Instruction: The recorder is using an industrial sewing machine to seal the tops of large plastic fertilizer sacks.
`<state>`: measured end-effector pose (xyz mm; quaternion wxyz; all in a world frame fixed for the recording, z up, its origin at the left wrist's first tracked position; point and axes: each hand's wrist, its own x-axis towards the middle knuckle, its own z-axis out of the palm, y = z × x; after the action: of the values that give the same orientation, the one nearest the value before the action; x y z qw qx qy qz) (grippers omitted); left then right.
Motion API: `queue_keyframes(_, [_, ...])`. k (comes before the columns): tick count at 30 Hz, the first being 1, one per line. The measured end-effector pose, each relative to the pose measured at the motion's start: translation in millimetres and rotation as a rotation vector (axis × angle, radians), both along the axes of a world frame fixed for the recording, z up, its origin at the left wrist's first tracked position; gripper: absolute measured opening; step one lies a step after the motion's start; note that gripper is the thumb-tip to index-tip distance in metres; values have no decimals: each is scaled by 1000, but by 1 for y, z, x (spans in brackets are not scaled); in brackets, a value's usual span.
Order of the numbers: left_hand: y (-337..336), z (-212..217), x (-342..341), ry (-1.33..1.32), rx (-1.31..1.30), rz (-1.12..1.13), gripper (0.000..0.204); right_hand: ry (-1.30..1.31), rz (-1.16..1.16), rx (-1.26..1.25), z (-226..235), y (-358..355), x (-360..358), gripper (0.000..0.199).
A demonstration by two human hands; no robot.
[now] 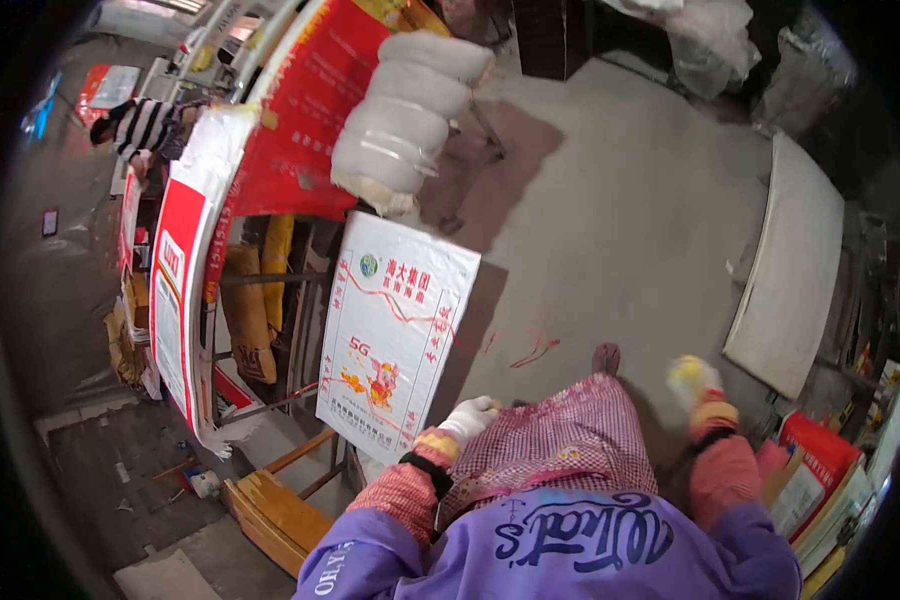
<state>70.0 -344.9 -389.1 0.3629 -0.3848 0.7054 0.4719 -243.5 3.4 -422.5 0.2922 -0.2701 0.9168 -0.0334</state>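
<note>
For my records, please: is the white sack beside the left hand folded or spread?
Spread: the white sack shows its printed face broad and flat.

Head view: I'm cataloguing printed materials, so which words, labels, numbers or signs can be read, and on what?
I'll place the lettering without copying it:
White sack: red characters, green emblem; smallest lines unreadable.
Purple top: dark lettering, upside down; white on left sleeve.
Red-and-white sacking, left: lettering; numbers along its edge.
Red sheet: pale characters, blurred.
Red bag, lower right: white lettering.

sack (410, 345): smooth plastic | apron (560, 430): matt cloth | bench (282, 512): wood
</note>
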Motion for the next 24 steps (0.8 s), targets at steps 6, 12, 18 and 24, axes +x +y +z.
queue_keyframes(6, [-17,46,-201,462,86,151,33,-52,-1885,-1459,-34,239,-229,17])
queue_keyframes(12, [-162,19,-236,637,63,1212,33,-720,-1564,-1091,-43,-51,-317,23])
queue_keyframes(18, [-332,-10,-242,448,-328,1574,47,-542,-580,-674,14,-471,-360,35])
queue_keyframes(24, [-429,-66,-266,361,-116,1705,73,-44,315,-323,26,-746,-404,77])
